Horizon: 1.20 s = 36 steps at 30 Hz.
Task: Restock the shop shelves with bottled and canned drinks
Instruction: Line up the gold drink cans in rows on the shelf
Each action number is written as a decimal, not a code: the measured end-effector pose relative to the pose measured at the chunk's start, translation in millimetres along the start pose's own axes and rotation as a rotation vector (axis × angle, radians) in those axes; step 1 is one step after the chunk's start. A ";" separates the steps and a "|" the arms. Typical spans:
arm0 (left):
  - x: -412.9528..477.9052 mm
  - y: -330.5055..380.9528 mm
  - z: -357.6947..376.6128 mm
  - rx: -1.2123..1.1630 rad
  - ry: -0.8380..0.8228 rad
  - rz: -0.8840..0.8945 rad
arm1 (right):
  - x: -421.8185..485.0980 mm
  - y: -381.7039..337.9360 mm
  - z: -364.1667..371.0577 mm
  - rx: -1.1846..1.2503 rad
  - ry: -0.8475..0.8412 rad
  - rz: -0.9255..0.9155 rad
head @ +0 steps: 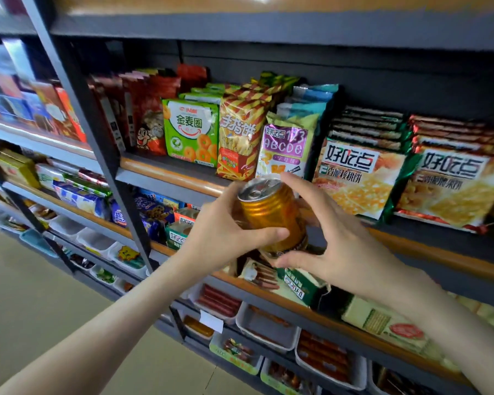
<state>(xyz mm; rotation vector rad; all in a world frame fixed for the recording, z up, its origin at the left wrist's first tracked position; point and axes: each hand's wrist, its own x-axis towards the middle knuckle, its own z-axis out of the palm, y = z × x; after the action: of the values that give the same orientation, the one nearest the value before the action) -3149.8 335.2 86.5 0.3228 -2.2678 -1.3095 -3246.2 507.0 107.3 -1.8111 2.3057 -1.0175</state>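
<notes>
1. Left hand (226, 232): grasps the gold drinks can (268, 215) from its left side, with the thumb laid across the front of the body.
2. Right hand (342, 246): also grasps the can, forefinger hooked over the lid rim and thumb under the base.
3. Can: held between both hands in front of the shelving, tilted so that its pull-tab lid faces up and to the left.
4. Just above and behind the can: a purple alphabet-biscuit packet (283, 149) stands upright on a shelf with a wood-coloured edge (169, 175).
5. Up and left of the can: a striped red-and-yellow snack packet (237, 138), then a green ring-snack packet (193, 132).
6. Up and right of the can: flat biscuit packets (360, 181) in stacked rows.
7. Below the can: white trays of sausages (220, 302) on a lower shelf.
8. Left of the can: a dark metal upright (97, 138). Lower left: beige floor (26, 295).
</notes>
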 end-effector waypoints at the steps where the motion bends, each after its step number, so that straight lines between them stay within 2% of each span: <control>1: 5.5 15.8 -1.8 0.101 0.025 0.048 | 4.5 -5.7 -8.2 -0.032 0.039 -0.011; 5: 29.6 76.6 -7.9 0.318 0.173 0.360 | 20.9 -31.0 -53.4 -0.035 0.271 -0.057; 8: 55.5 113.4 -16.3 0.142 0.236 0.601 | 27.7 -46.0 -98.2 0.093 0.431 -0.084; 11: 84.3 142.6 -23.1 -0.001 0.259 0.759 | 36.4 -60.6 -145.3 0.166 0.549 -0.155; 14: 122.2 159.5 -27.4 0.246 0.419 0.891 | 46.5 -69.1 -187.6 0.202 0.655 -0.174; 17: 162.1 168.9 -31.3 0.524 0.531 0.943 | 61.3 -64.3 -220.7 0.287 0.718 -0.105; 21: 197.5 176.2 -33.4 0.732 0.554 0.905 | 93.8 -50.3 -246.5 0.401 0.699 0.088; 25: 214.1 173.5 -32.6 0.794 0.511 0.880 | 123.2 -37.6 -249.3 0.343 0.604 0.283; 30: 217.2 169.9 -32.7 0.770 0.501 0.924 | 143.9 -24.9 -244.0 0.057 0.429 0.445; 36: 220.9 168.7 -30.9 0.746 0.534 0.952 | 149.2 -29.9 -246.2 -0.342 0.260 0.431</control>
<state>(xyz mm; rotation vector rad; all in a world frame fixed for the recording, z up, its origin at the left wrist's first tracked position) -3313.8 301.9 310.6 -0.1616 -1.9076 0.1133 -3369.3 487.1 368.6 -1.2157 3.0008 -0.8714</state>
